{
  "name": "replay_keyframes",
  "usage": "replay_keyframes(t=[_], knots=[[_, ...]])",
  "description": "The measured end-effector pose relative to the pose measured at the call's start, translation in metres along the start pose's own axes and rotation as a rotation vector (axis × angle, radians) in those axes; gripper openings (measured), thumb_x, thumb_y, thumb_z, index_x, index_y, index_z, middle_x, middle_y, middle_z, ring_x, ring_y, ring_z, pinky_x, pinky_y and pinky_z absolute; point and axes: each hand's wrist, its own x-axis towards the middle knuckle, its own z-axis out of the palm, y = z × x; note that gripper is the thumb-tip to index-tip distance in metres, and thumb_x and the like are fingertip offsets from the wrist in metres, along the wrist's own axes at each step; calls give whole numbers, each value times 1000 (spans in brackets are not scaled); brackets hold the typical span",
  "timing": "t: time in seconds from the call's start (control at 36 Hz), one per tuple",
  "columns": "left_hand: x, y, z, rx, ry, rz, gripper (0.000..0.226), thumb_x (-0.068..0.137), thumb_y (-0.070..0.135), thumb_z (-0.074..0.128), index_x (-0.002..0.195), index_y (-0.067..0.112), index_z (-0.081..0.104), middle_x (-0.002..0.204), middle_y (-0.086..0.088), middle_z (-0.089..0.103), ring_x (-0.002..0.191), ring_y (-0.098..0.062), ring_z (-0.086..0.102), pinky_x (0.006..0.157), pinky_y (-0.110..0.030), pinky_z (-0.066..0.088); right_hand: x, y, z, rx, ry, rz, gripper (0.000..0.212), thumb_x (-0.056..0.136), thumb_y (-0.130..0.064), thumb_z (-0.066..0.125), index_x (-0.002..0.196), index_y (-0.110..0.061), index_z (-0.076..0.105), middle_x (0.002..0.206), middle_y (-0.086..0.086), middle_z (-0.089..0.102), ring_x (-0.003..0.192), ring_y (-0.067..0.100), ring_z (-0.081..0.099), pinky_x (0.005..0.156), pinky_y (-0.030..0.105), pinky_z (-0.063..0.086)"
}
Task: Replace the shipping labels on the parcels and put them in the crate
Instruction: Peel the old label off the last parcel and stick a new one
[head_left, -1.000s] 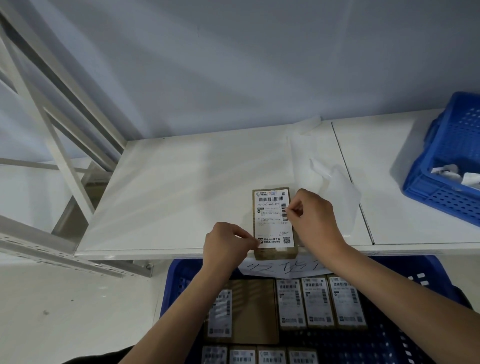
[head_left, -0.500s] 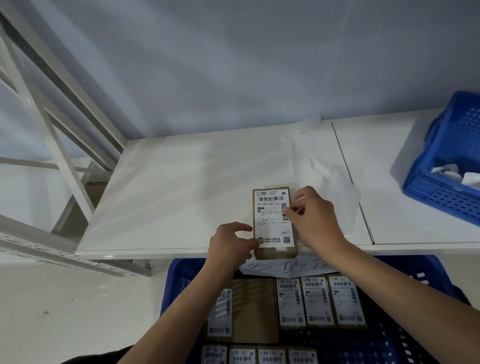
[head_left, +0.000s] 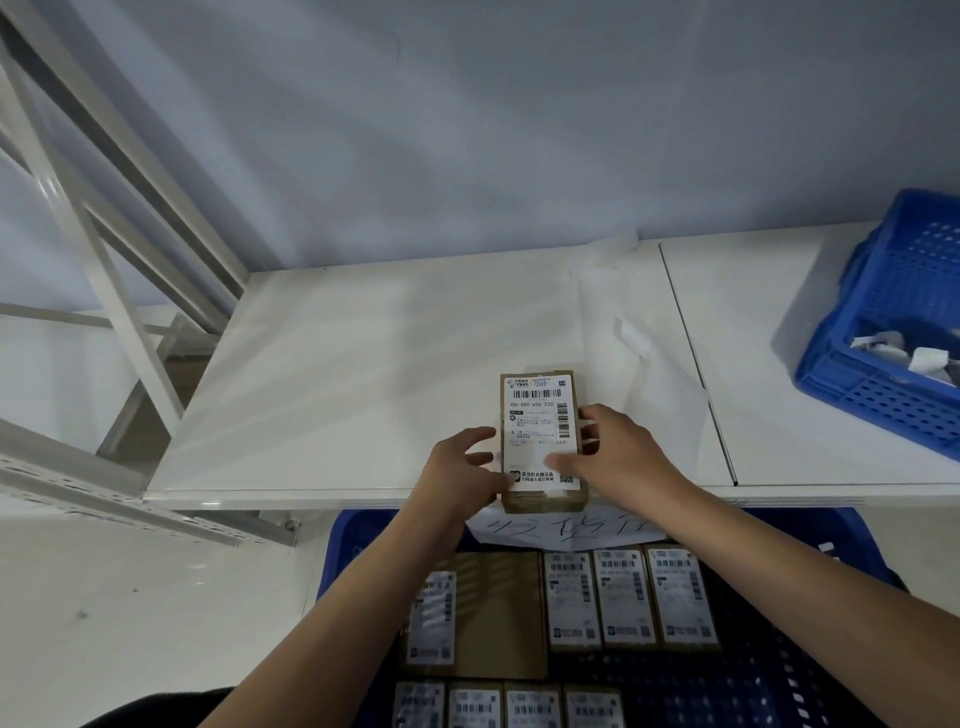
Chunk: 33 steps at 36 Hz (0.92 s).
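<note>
A small brown cardboard parcel (head_left: 540, 499) lies at the front edge of the white shelf (head_left: 337, 395), with a white shipping label (head_left: 540, 415) stuck on its top. My right hand (head_left: 623, 457) holds the parcel from the right, its thumb lying across the lower label and its fingers curled on the right edge. At the parcel's left edge my left hand (head_left: 462, 473) has its fingers spread and relaxed. Below the shelf stands a blue crate (head_left: 353, 535) holding several labelled parcels (head_left: 623, 597).
Translucent label backing sheets (head_left: 654, 364) lie on the shelf behind my right hand. A second blue crate (head_left: 883, 405) with crumpled paper scraps (head_left: 914, 358) stands at the right. A handwritten paper sign (head_left: 566, 530) hangs from the shelf's front edge. White rack struts (head_left: 104, 249) rise at the left.
My right hand slid down from the label's right edge and its thumb now lies over the lower label. My left hand let go of the bottom left corner and spread its fingers.
</note>
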Motion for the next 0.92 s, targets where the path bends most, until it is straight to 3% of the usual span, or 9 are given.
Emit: replay_keyframes(t=[0.11,0.25,0.36,0.47,0.58,0.69,0.75,0.83,0.92], knots=[[1,-1,1,1,-25,-14,70,85,-15,68,146,16,51,132,-16,63,108,-30,69,89,-43,62,-3,-1,2,-11,-46,3,56,87,-26,77,135,-18,50,133,-3,63,104,9,57,68,7,37],[1,0,3,14,-42,-17,69,88,-14,65,147,17,51,129,-16,66,107,-31,70,88,-41,62,-6,-6,-3,-40,-93,9,54,87,-26,78,132,-19,51,134,-2,62,119,15,58,85,21,41],[0,1,6,-39,-40,-11,59,91,-15,60,144,11,52,119,-15,72,101,-28,73,89,-40,62,-8,-9,-5,-25,-100,-1,52,87,-26,78,132,-21,54,134,-4,63,116,13,58,89,23,42],[-2,1,12,-113,-9,7,47,95,8,70,139,9,54,113,-8,75,97,-24,75,89,-43,62,-11,-9,-4,37,-89,-27,50,88,-26,77,134,-25,58,133,-7,65,108,6,58,87,21,43],[-7,3,15,-115,7,68,53,90,21,78,133,13,49,113,-7,75,102,-24,74,93,-49,59,-14,-11,-5,105,-58,-79,46,91,-29,74,134,-29,59,129,-13,66,106,3,60,81,13,44],[-16,12,13,-131,10,168,50,88,20,80,123,19,45,115,-7,72,102,-22,73,86,-42,62,-13,-17,-17,209,-10,-80,40,93,-33,69,132,-31,61,124,-17,67,105,0,64,97,29,50],[-20,20,11,-147,10,212,51,86,18,82,122,19,46,114,-7,72,101,-22,73,82,-41,63,-14,-20,-26,291,-4,-57,38,91,-33,73,127,-34,61,116,-20,67,103,-1,64,95,29,51],[-26,28,9,-162,-12,255,52,84,16,84,122,18,48,112,-6,73,98,-23,75,85,-50,62,-15,-23,-36,401,8,-1,44,88,-33,76,128,-36,57,113,-14,70,100,5,69,92,30,54],[-30,30,12,-137,-43,289,52,82,16,85,120,19,51,111,-4,75,98,-23,75,88,-53,60,-18,-26,-44,474,-24,37,31,89,-30,75,118,-30,64,109,-9,75,96,6,72,82,24,57]])
